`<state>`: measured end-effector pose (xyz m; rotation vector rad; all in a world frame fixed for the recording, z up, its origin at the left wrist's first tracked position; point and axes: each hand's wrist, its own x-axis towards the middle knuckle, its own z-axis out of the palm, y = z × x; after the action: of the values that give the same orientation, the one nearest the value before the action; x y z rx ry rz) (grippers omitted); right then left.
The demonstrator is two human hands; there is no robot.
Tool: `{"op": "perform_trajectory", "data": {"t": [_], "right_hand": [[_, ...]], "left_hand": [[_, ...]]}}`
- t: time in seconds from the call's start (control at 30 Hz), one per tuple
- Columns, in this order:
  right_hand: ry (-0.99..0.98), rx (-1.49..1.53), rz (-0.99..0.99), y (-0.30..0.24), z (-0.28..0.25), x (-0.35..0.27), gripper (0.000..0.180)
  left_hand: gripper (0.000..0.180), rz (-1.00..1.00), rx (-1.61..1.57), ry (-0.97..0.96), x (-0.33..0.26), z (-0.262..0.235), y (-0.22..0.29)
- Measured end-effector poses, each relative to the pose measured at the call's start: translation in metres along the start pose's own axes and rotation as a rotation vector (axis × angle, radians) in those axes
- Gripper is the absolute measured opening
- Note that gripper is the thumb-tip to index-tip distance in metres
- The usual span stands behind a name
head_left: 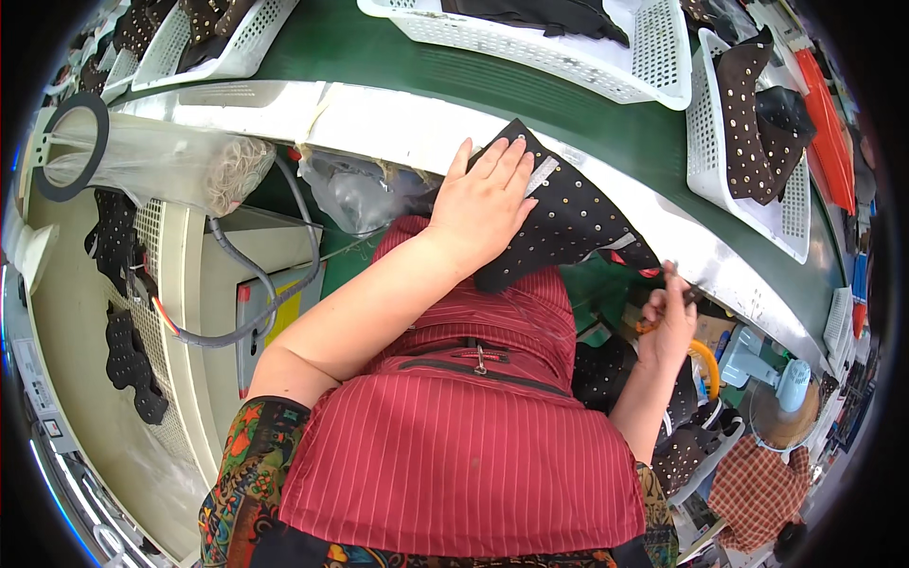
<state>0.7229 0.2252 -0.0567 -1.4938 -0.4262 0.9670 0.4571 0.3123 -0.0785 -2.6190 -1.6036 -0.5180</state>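
Observation:
A black piece of material dotted with metal studs lies over the metal edge of the bench and hangs toward my lap. Pale strips show on it near its top and its right tip. My left hand rests flat on its upper left part, fingers stretched out. Close to the right tip of the piece is my right hand, raised with its fingers curled together. Something small and dark shows at those fingers, too small to name. A bit of red shows under the edge of the piece.
White perforated baskets holding dark pieces stand on the green surface beyond the metal edge. At left, a clear bag hangs from a black ring, beside a grey hose. A blue fan stands at right.

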Motion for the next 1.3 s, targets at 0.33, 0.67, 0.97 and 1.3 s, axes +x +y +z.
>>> {"op": "perform_trajectory", "data": {"t": [0.33,0.67,0.97,1.3], "right_hand": [[0.185,0.019,-0.760,-0.128,-0.033,-0.048,0.011],[-0.498,-0.351,0.070,-0.017,0.127,0.042,0.012],[-0.477,-0.240,0.194,-0.016,0.122,0.051,0.011],[-0.324,-0.127,0.177,-0.017,0.087,0.047,0.011]], "left_hand": [[0.047,0.327,-0.242,-0.093,0.030,0.018,0.007],[0.033,0.496,-0.388,-0.051,0.041,0.020,0.005],[0.043,0.132,-0.038,0.133,-0.044,-0.005,-0.045],[0.058,0.036,-0.036,0.061,-0.021,-0.005,-0.014]]}}
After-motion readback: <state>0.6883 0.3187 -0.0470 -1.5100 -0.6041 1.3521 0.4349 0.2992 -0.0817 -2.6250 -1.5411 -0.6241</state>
